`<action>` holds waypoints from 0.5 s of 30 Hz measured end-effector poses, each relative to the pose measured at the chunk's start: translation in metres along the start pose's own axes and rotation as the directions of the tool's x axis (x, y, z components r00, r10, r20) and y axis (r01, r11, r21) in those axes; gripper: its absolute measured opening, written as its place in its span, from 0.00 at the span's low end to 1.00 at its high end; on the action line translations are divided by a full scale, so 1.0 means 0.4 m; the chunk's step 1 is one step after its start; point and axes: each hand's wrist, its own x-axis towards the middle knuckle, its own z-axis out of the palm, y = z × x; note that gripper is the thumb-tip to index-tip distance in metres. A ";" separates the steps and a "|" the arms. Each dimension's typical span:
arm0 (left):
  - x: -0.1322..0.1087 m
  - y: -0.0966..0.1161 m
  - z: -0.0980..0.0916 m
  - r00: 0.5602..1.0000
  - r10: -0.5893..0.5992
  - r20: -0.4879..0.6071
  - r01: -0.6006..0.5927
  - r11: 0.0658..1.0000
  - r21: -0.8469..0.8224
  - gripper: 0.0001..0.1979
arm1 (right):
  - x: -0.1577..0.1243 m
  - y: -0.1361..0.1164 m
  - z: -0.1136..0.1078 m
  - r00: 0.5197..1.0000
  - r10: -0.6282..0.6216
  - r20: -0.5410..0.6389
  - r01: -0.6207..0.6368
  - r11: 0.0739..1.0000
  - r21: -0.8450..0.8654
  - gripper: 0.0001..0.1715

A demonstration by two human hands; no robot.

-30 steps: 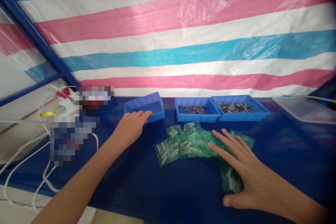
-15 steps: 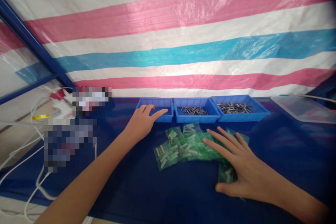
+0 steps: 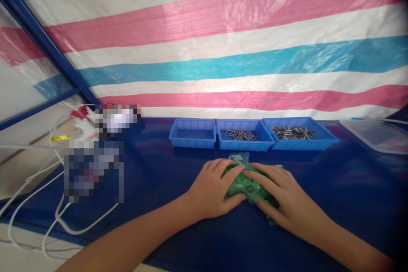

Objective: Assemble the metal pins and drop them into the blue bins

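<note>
A heap of small green plastic bags with little white parts lies bunched on the dark blue table cover. My left hand cups the heap from its left side, fingers curled over it. My right hand presses on the heap from the right, fingers laid across the top. Both hands enclose the bags between them. Behind them an empty blue bin stands in line with two other blue bins.
The middle blue bin and the right blue bin hold several small metal pins. A clear lid or tray lies at the far right. White cables and blurred items sit at the left table edge. A striped tarp hangs behind.
My left hand let go of the empty blue bin, now set beside the other bins, and came to the bags. Both hands pushed the spread-out bags together into one heap.
</note>
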 end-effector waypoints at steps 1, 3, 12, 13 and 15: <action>-0.001 0.003 -0.002 1.000 -0.028 -0.013 0.028 1.000 0.001 0.28 | -0.002 0.001 0.005 1.000 0.005 -0.024 -0.005 1.000 0.003 0.26; -0.006 0.009 -0.007 0.996 -0.082 -0.041 0.082 0.997 0.002 0.23 | -0.007 0.006 0.012 0.997 0.026 -0.078 -0.025 1.000 0.016 0.24; -0.014 0.015 -0.005 0.990 -0.126 -0.069 0.129 0.991 0.033 0.24 | -0.007 -0.008 0.010 0.958 0.223 -0.182 -0.180 0.958 0.224 0.31; -0.014 0.014 -0.004 0.992 -0.112 -0.063 0.115 0.993 0.038 0.27 | -0.003 -0.012 0.009 0.962 0.211 -0.174 -0.170 0.959 0.226 0.31; -0.016 0.011 -0.003 0.996 -0.089 -0.032 0.090 0.995 0.043 0.32 | 0.001 -0.016 0.007 0.972 0.165 -0.164 -0.132 0.972 0.196 0.29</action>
